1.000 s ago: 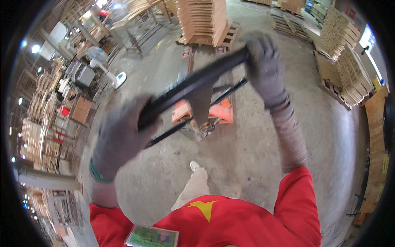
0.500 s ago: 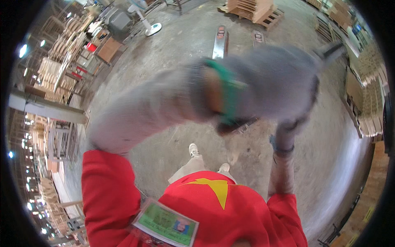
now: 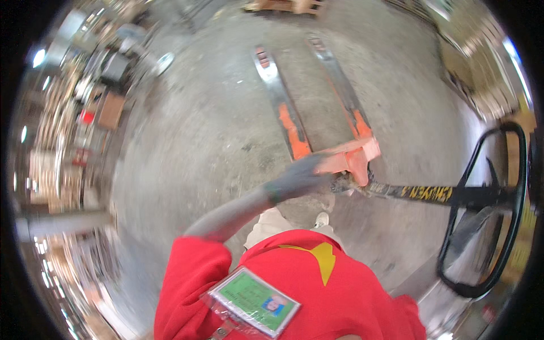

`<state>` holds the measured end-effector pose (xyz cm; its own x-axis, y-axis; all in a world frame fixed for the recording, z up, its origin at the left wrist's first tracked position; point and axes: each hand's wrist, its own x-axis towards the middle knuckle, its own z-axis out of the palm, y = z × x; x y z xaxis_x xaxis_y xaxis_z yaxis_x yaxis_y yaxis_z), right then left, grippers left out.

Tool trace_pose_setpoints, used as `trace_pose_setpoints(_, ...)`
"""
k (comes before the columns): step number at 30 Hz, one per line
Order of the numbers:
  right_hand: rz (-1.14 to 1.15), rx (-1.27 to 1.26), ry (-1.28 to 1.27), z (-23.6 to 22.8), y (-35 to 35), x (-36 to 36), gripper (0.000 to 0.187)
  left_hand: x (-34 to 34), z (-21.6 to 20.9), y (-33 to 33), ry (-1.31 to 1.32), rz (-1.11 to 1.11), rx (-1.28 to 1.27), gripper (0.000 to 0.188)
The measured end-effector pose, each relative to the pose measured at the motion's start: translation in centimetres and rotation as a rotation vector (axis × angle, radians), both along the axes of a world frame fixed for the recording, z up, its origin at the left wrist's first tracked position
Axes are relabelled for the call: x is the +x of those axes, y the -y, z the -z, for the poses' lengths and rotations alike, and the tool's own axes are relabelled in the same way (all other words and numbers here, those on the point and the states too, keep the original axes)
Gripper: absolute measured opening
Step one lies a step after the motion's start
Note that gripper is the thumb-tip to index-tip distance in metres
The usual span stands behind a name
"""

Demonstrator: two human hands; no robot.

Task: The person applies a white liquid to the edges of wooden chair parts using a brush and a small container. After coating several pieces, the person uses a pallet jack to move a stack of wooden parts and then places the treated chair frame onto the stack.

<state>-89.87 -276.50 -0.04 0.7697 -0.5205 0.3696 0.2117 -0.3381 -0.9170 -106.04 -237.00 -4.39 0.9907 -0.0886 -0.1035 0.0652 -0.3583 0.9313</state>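
An orange pallet jack [image 3: 354, 161] stands ahead of me, its two worn forks pointing away. Its black loop handle [image 3: 513, 238] leans far over to my right on a dark stem with yellow lettering. My left hand [image 3: 303, 178], in a grey glove, overlaps the near edge of the orange body; its fingers look stretched out, holding nothing, though blurred. Whether it touches the metal I cannot tell. My right hand [image 3: 476, 220], also gloved in grey, is closed at the middle of the handle, fingers partly hidden by blur and the dark bar.
A wooden pallet [image 3: 289, 5] stands beyond the forks. Stacked boards [image 3: 481, 76] line the far right. Machines, a brown box [image 3: 110, 110] and piles of wooden parts run along the left, beside a pale post or beam [image 3: 68, 225]. Concrete floor [image 3: 192, 141] lies around the jack.
My left hand has come down from close in front of the view toward the jack's body. The jack's body and handle have come into sight, and the view has shifted.
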Motion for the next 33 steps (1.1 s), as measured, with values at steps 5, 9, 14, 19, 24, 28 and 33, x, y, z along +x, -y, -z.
trace_pose_setpoints(5,-0.510,0.748,0.247,6.0,7.9,-3.7,0.051,-19.3,16.5,-23.2,0.194,0.071,0.877,0.035)
trace_pose_setpoints(9,-0.766,1.002,0.094,12.8,1.8,-7.4,0.043,-28.3,14.5,-35.5,-0.387,-0.065,0.806,0.044)
trace_pose_setpoints(14,-0.489,-0.988,-1.182,30.4,-21.1,-11.0,0.037,-27.9,15.7,-47.4,-0.800,-0.593,0.559,0.063)
trace_pose_setpoints(19,-1.012,-0.944,-0.995,44.2,-42.9,-13.2,0.027,-16.3,22.1,-52.6,-0.552,-0.555,-0.071,0.055)
trace_pose_setpoints(24,-1.314,-0.653,-0.830,43.1,-66.3,-4.0,0.013,-2.8,19.9,-55.7,-0.201,-0.251,0.209,0.054)
trace_pose_setpoints(28,-0.777,0.617,-1.362,38.4,-74.7,6.0,0.028,1.4,17.9,-60.4,-0.311,-0.273,0.425,0.061)
trace_pose_setpoints(33,-1.362,-1.314,-0.925,40.4,-78.8,22.7,0.035,-0.4,19.6,-74.0,-0.278,-0.293,0.638,0.026)
